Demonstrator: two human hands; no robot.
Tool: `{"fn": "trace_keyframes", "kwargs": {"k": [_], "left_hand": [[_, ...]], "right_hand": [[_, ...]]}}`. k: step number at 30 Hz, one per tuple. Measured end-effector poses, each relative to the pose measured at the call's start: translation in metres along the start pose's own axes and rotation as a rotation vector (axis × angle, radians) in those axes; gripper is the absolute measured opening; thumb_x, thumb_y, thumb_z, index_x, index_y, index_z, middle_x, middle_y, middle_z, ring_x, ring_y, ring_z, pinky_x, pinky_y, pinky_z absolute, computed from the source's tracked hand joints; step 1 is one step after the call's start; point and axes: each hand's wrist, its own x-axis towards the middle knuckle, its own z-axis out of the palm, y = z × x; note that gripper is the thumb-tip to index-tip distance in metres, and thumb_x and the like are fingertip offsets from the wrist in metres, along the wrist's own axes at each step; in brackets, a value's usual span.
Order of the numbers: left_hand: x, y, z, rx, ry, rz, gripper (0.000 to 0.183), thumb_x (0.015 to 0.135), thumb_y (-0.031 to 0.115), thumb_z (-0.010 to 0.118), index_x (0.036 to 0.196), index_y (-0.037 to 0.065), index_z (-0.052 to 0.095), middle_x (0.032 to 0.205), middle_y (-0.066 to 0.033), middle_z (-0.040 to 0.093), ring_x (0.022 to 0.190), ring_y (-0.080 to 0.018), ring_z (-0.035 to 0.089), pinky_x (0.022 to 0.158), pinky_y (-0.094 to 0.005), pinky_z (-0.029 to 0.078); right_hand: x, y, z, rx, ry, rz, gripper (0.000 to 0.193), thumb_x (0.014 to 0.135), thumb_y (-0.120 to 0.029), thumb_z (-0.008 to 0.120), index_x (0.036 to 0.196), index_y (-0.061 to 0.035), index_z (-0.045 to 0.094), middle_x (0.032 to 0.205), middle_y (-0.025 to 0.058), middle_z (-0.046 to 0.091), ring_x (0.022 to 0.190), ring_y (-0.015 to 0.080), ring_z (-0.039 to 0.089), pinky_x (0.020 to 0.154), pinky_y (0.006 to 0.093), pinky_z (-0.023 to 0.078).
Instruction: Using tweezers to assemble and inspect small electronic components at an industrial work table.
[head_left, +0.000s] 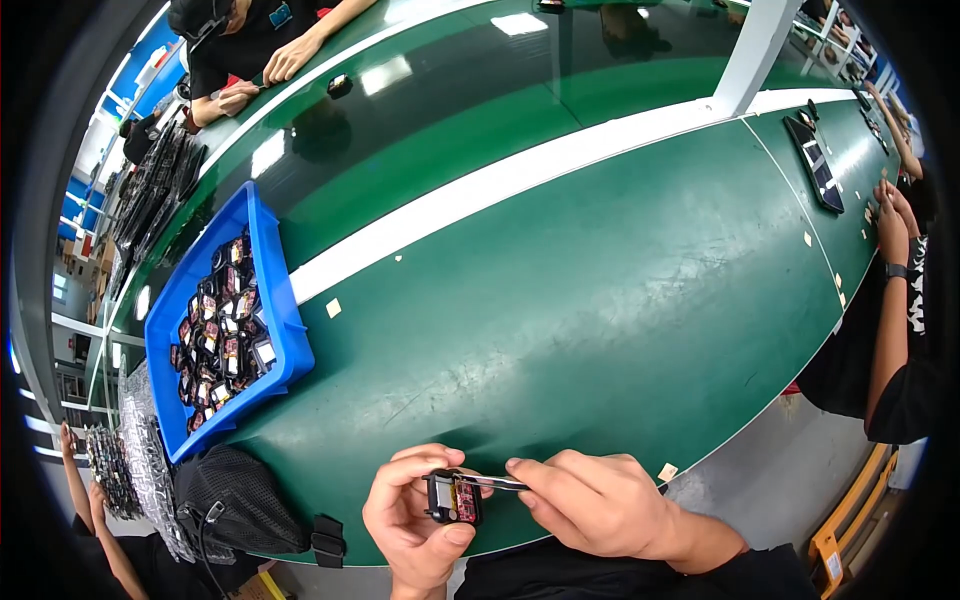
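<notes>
The left hand (405, 510) pinches a small black square case with pink and silver insides (466, 503), near the front edge of the shiny green worktop (560, 330), likely to keep it still. The right hand (605, 500) is closed on a thin silver metal tool (506, 483), held almost flat, maybe so its tip gets to the insides. Farther left, a blue plastic tray (292, 335) keeps many small black cases (225, 325) together, probably for easy reach.

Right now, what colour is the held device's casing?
The casing is black, shown in the head view.
</notes>
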Motion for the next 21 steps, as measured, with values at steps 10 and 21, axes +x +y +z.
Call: {"fn": "trace_keyframes", "kwargs": {"k": [10,21], "left_hand": [[-0.0004,-0.0023,0.0058,0.1,0.105,0.005,0.078,0.072,0.046,0.091,0.117,-0.005,0.054,0.111,-0.0208,0.057,0.076,-0.0289,0.072,0.067,-0.0384,0.063],[0.0008,0.0,0.0067,0.091,0.092,-0.009,0.078,0.072,0.048,0.09,0.115,-0.005,0.054,0.111,-0.0202,0.057,0.073,-0.0287,0.072,0.066,-0.0378,0.063]], "right_hand": [[-0.0005,-0.0007,0.0006,-0.026,0.026,-0.032,0.031,0.079,-0.003,0.077,0.109,0.0028,0.07,0.076,0.0052,0.061,0.054,0.0161,0.059,0.045,0.0293,0.047],[-0.0028,0.0007,0.003,-0.027,0.033,-0.045,0.031,0.077,0.0,0.076,0.107,0.0021,0.069,0.075,0.0044,0.061,0.054,0.0154,0.06,0.045,0.0284,0.048]]}}
